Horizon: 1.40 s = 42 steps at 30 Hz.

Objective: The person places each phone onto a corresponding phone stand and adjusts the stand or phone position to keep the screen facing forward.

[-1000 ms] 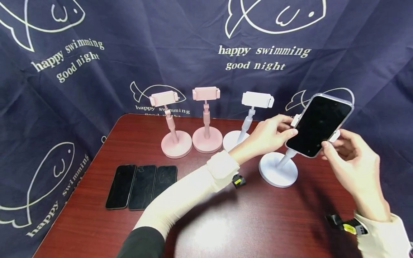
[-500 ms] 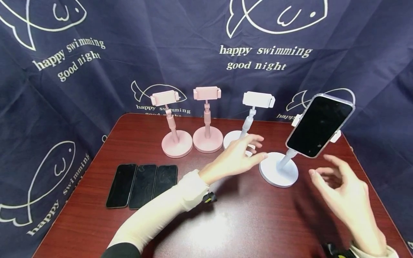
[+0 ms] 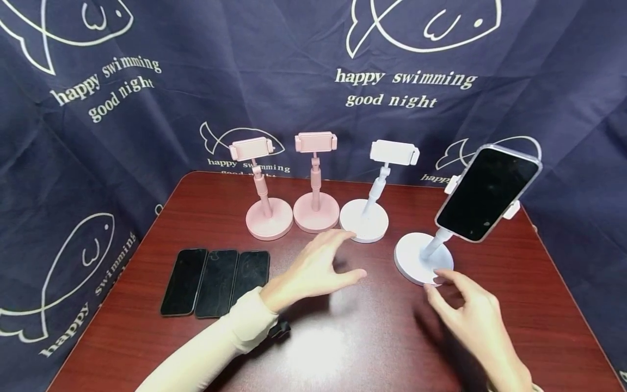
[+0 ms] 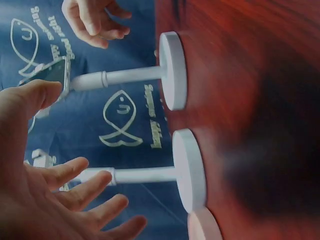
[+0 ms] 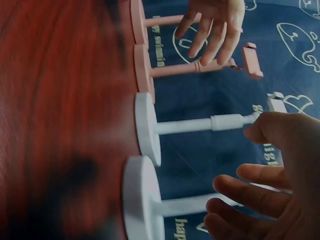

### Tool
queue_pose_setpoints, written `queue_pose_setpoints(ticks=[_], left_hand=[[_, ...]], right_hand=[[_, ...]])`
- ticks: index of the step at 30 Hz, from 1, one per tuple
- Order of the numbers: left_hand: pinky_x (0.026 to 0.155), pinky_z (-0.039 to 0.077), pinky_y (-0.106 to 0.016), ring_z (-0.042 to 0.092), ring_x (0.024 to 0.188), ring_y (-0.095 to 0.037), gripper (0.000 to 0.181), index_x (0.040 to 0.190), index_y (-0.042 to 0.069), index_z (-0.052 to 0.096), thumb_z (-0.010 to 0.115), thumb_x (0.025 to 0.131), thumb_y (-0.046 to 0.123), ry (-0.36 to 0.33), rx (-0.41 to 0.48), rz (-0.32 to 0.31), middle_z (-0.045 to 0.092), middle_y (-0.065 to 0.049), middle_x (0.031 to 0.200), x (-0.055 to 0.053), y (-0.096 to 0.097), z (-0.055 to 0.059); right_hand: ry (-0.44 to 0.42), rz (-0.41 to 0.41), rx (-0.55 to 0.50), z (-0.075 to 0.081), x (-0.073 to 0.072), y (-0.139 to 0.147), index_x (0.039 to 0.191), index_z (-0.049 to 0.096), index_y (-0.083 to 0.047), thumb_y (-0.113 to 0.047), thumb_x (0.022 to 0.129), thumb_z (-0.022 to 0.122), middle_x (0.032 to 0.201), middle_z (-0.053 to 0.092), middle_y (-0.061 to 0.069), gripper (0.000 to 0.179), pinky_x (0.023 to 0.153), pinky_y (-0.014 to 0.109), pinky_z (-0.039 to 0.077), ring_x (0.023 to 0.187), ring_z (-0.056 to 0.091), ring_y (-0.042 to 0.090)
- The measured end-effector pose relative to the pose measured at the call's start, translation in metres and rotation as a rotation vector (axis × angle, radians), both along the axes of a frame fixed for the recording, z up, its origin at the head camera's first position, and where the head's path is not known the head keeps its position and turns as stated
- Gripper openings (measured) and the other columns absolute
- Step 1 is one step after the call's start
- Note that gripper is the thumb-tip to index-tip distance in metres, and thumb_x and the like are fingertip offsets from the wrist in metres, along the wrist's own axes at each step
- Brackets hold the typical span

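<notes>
A smartphone with a dark screen and clear case sits tilted in the clamp of the nearer white phone stand, at the right of the table. My right hand, fingers spread and holding nothing, overlaps the front of that stand's round base in the head view. The left hand hovers over the middle of the table, thumb and fingers apart, holding nothing. Just beyond it stands the second white phone stand, its clamp bare. In the left wrist view the left thumb overlaps the phone's lower end.
Two pink phone stands stand at the back, left of the white ones, with bare clamps. Three dark smartphones lie side by side at the left of the reddish wooden table. A navy fish-print cloth hangs behind.
Both hands have let go of the white stand's clamp. The left hand has drawn back leftward and down, the right down and leftward; the phone stays in the clamp.
</notes>
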<state>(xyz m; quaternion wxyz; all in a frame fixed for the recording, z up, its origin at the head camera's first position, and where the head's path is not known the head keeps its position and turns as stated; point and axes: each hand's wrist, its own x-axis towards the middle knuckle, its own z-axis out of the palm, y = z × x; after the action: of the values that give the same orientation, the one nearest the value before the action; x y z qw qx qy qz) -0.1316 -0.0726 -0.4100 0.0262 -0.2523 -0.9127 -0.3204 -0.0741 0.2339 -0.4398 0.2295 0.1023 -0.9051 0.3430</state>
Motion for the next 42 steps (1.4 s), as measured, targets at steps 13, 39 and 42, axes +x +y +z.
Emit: queue_pose_setpoints(ticks=[13,39,42], left_hand=[[0.107,0.045,-0.052,0.055,0.129,-0.027,0.093,0.145,0.014,0.054,0.073,0.076,0.073,0.138,-0.116,0.317,0.058,-0.003,0.138,0.024,-0.047,-0.029],[0.118,0.016,-0.075,0.01,0.158,-0.046,0.14,0.165,0.008,0.018,0.066,0.063,0.092,0.067,-0.409,0.41,0.014,-0.017,0.172,0.044,-0.07,-0.034],[0.118,0.016,-0.075,0.011,0.158,-0.046,0.141,0.165,0.009,0.017,0.066,0.063,0.092,0.055,-0.415,0.408,0.012,-0.017,0.172,0.044,-0.073,-0.033]], right_hand=[[0.112,0.12,0.109,-0.023,-0.012,-0.029,0.121,0.069,-0.004,-0.016,0.075,0.084,0.113,0.072,0.011,0.05,0.107,0.004,0.026,0.107,0.064,0.029],[0.036,0.191,0.257,-0.025,-0.022,-0.088,0.146,0.055,-0.007,-0.037,0.073,0.086,0.151,0.05,0.028,0.085,0.104,0.08,0.034,0.141,0.037,0.061],[0.046,0.191,0.256,-0.023,-0.023,-0.089,0.148,0.053,-0.005,-0.037,0.073,0.087,0.152,0.049,0.029,0.088,0.106,0.078,0.034,0.141,0.036,0.062]])
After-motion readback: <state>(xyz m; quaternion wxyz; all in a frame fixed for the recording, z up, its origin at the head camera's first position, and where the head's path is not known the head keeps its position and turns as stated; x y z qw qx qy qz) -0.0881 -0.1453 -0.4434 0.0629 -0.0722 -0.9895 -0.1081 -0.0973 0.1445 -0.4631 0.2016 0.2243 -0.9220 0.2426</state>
